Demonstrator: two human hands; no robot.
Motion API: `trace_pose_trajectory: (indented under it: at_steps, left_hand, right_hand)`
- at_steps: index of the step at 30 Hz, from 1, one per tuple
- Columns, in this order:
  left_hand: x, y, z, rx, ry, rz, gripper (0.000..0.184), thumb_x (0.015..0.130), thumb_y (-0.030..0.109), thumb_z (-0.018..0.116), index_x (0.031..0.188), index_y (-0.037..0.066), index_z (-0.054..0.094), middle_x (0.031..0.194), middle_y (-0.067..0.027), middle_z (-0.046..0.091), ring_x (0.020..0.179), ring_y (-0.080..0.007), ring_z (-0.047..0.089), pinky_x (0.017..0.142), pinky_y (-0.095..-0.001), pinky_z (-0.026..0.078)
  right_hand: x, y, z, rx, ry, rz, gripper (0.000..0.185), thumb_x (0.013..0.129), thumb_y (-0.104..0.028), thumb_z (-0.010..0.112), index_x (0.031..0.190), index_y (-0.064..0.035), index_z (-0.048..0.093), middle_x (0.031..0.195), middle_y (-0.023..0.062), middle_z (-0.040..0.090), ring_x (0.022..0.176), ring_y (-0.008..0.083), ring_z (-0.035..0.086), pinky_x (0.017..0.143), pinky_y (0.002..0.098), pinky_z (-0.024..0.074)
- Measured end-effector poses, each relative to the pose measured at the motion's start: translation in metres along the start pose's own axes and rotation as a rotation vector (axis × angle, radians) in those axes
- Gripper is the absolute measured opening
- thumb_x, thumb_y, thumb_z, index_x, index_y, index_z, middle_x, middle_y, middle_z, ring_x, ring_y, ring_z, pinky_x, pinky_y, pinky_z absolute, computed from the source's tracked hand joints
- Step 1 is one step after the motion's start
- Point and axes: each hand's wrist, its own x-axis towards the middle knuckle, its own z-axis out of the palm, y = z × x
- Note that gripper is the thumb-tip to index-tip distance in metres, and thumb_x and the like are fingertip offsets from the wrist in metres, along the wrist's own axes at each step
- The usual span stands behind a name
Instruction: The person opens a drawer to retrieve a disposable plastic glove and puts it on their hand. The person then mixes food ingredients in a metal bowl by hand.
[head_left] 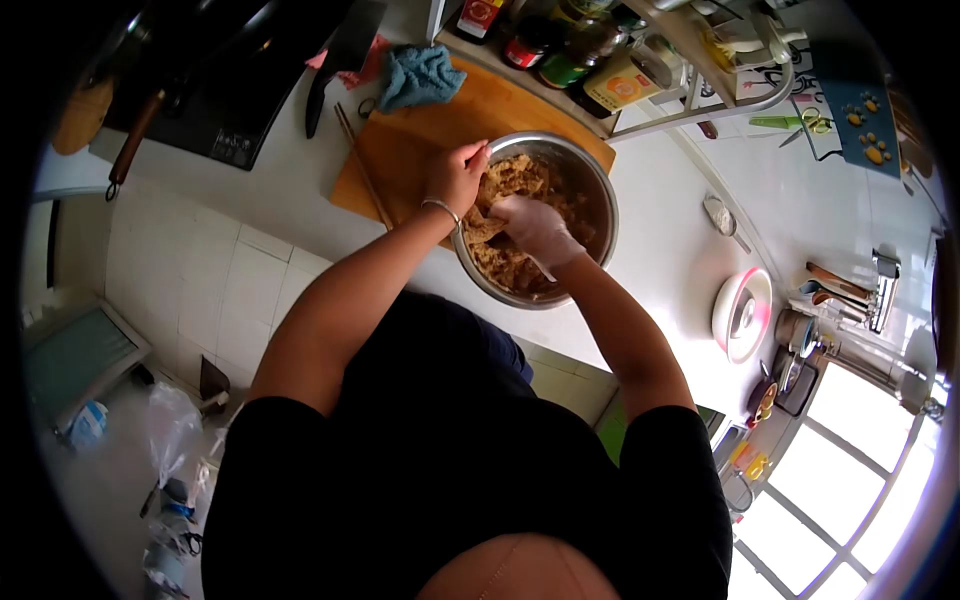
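A metal mixing bowl [606, 190] holds a lumpy brown mixture [515, 178], which looks like seasoned minced meat. My left hand [461, 178] is bare, with a bracelet at the wrist, and closes on the bowl's left rim. Inside the bowl is my right hand [540, 232], in a thin translucent glove. Its fingers curl into the mixture on the left side; the fingertips are partly hidden there. Under the bowl lies a wooden cutting board [395, 150], with a pair of chopsticks [365, 170] across its left part.
A teal cloth [421, 75] lies on the board's far edge, beside a knife [342, 60]. Sauce bottles and a carton [628, 82] stand on a rack behind the bowl. A black cooktop [235, 110] is at left. A white-and-pink basin [742, 315] sits on the right counter.
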Motion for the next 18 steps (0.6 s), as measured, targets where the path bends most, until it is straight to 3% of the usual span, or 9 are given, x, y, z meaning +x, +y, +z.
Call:
trace_pose_trajectory:
  at_steps: [1, 3, 5, 9, 11, 13, 15, 17, 18]
  left_hand:
    - [0.004, 0.001, -0.001, 0.024, 0.017, 0.035, 0.033, 0.092, 0.026, 0.058, 0.109, -0.002, 0.064, 0.095, -0.0194, 0.068, 0.083, -0.0264, 0.067, 0.074, -0.0323, 0.051]
    - [0.003, 0.002, 0.0, 0.035, 0.011, 0.03, 0.033, 0.092, 0.027, 0.059, 0.108, -0.002, 0.065, 0.095, -0.0196, 0.068, 0.084, -0.0262, 0.067, 0.075, -0.0321, 0.051]
    - [0.005, 0.007, -0.002, 0.059, -0.015, -0.069, 0.033, 0.092, 0.027, 0.059, 0.107, -0.002, 0.065, 0.096, -0.0197, 0.068, 0.086, -0.0261, 0.067, 0.076, -0.0318, 0.051]
    - [0.015, 0.0, -0.009, 0.053, -0.027, 0.006, 0.034, 0.092, 0.029, 0.058, 0.106, -0.001, 0.066, 0.097, -0.0188, 0.068, 0.085, -0.0252, 0.067, 0.076, -0.0312, 0.05]
    - [0.013, 0.004, -0.017, 0.074, -0.085, -0.021, 0.035, 0.092, 0.029, 0.059, 0.107, -0.001, 0.066, 0.097, -0.0184, 0.069, 0.085, -0.0243, 0.067, 0.075, -0.0308, 0.05]
    - [0.014, 0.007, -0.018, 0.132, -0.079, -0.012, 0.035, 0.092, 0.029, 0.059, 0.108, -0.001, 0.065, 0.097, -0.0179, 0.069, 0.086, -0.0235, 0.067, 0.076, -0.0306, 0.05]
    - [0.014, 0.004, -0.015, 0.106, -0.097, 0.02, 0.036, 0.093, 0.029, 0.058, 0.109, -0.003, 0.065, 0.097, -0.0176, 0.069, 0.087, -0.0224, 0.067, 0.077, -0.0302, 0.05]
    - [0.015, 0.003, -0.014, 0.055, -0.057, 0.002, 0.037, 0.093, 0.029, 0.058, 0.109, -0.004, 0.065, 0.099, -0.0174, 0.069, 0.089, -0.0214, 0.067, 0.079, -0.0294, 0.05]
    - [0.016, 0.002, -0.014, 0.062, -0.067, 0.007, 0.037, 0.093, 0.029, 0.058, 0.109, -0.004, 0.065, 0.099, -0.0174, 0.069, 0.089, -0.0214, 0.067, 0.079, -0.0294, 0.05]
  right_hand:
    - [0.0, 0.002, -0.009, 0.0, 0.014, 0.0, 0.037, 0.072, -0.019, 0.068, 0.105, -0.0028, 0.058, 0.11, 0.0205, 0.054, 0.102, 0.0341, 0.054, 0.082, 0.0424, 0.0471]
    - [-0.008, -0.001, -0.017, -0.255, 0.647, -0.013, 0.051, 0.069, -0.027, 0.073, 0.112, -0.0047, 0.057, 0.112, 0.0192, 0.054, 0.101, 0.0353, 0.055, 0.084, 0.0447, 0.0469]
    - [0.023, 0.008, 0.001, 0.018, 0.631, 0.148, 0.047, 0.069, -0.023, 0.068, 0.112, -0.0051, 0.059, 0.113, 0.0204, 0.055, 0.099, 0.039, 0.055, 0.085, 0.0452, 0.0457]
    - [0.04, -0.011, 0.023, 0.41, 0.516, -0.134, 0.025, 0.074, -0.008, 0.056, 0.097, -0.0042, 0.066, 0.09, 0.0185, 0.061, 0.082, 0.034, 0.061, 0.08, 0.0409, 0.0485]
    - [0.015, -0.006, 0.023, -0.269, 0.183, -0.286, 0.024, 0.08, -0.005, 0.053, 0.099, -0.0079, 0.067, 0.087, 0.0152, 0.061, 0.076, 0.0313, 0.061, 0.076, 0.0401, 0.0506]
    - [-0.003, 0.011, 0.016, -0.195, 0.178, -0.222, 0.019, 0.085, -0.01, 0.055, 0.098, -0.0089, 0.068, 0.091, 0.0128, 0.06, 0.079, 0.0265, 0.062, 0.073, 0.0373, 0.0531]
    - [-0.001, 0.028, 0.003, -0.532, 0.344, -0.035, 0.021, 0.086, -0.022, 0.059, 0.1, -0.0082, 0.067, 0.097, 0.0106, 0.06, 0.083, 0.0237, 0.061, 0.068, 0.0359, 0.0542]
    - [0.016, -0.009, 0.001, 0.022, 0.471, 0.21, 0.036, 0.081, -0.03, 0.06, 0.102, -0.0018, 0.063, 0.106, 0.0196, 0.056, 0.089, 0.0261, 0.06, 0.074, 0.0366, 0.0532]
    - [0.026, -0.02, 0.012, -0.023, 0.396, 0.113, 0.036, 0.08, -0.028, 0.058, 0.102, -0.0005, 0.063, 0.108, 0.0202, 0.055, 0.091, 0.0268, 0.059, 0.075, 0.0379, 0.0529]
